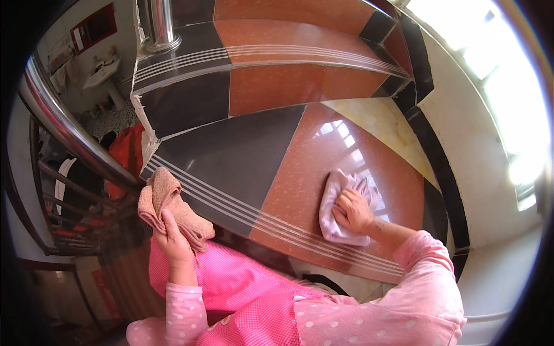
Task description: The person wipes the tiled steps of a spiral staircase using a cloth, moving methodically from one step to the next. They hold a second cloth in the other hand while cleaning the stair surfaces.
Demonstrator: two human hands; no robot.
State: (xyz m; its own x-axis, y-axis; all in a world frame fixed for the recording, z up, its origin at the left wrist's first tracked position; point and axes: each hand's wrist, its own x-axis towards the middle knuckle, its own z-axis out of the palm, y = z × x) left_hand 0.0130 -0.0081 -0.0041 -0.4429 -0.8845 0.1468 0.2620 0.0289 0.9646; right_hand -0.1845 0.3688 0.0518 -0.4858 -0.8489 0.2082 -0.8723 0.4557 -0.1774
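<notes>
My right hand (pixel 354 211) presses a pale lilac cloth (pixel 331 216) onto the red-brown part of a tiled stair tread (pixel 298 181). The fingers are curled into the cloth, which is bunched around them. On the other side, my left hand (pixel 173 238) grips a folded brown towel (pixel 162 194), thumb on top. The towel is held up near the tread's left end, by the striped nosing (pixel 225 203). Whether it touches the tread, I cannot tell.
Further steps (pixel 277 84) rise ahead. A steel handrail (pixel 73 125) curves down at the left, with a steel post (pixel 161 26) on the step above. Beyond the rail lies a lower room with a washbasin (pixel 103 73). A wall (pixel 458 125) and a bright window (pixel 515 86) are at the right.
</notes>
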